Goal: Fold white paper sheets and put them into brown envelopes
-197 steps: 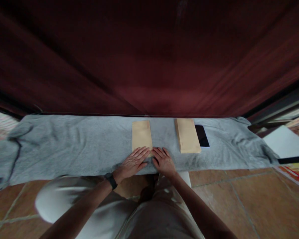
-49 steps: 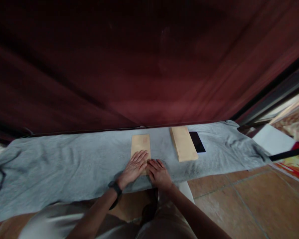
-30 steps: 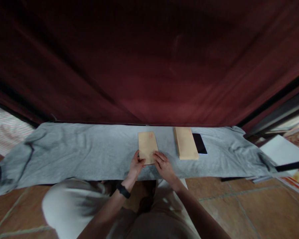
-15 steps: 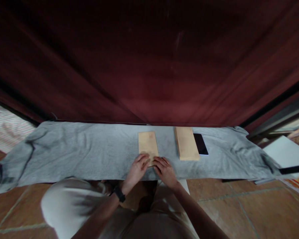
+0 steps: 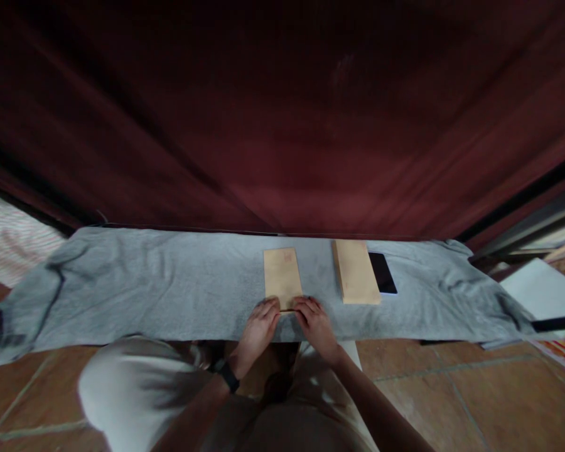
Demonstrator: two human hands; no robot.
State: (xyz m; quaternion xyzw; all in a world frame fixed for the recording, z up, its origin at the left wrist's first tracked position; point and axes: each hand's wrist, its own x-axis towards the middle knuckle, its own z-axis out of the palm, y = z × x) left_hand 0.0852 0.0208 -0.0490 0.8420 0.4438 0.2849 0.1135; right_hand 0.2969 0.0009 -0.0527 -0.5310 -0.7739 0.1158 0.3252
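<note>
A tan paper envelope [image 5: 282, 273] lies flat on the grey cloth in front of me, a small faint print near its far right corner. Across its near end runs a dark line, like a fold or flap edge. My left hand [image 5: 262, 321] grips the near left corner, fingers bent over the paper. At the near right corner my right hand [image 5: 313, 318] does the same, fingertips curled on the edge. Both thumbs are close to the near edge and partly hidden. To the right rests a thick stack of similar tan envelopes [image 5: 358, 273].
A dark phone [image 5: 383, 274] lies against the stack's right side. The grey cloth [image 5: 169, 282] covers a long narrow surface, with a dark red panel [image 5: 282, 157] rising behind it. White sheets [image 5: 541, 289] are at the far right, striped fabric [image 5: 16, 242] at the far left.
My hands have moved slightly apart, from near the middle of the envelope's near end to its two corners. The dark line along that end now shows between them.
</note>
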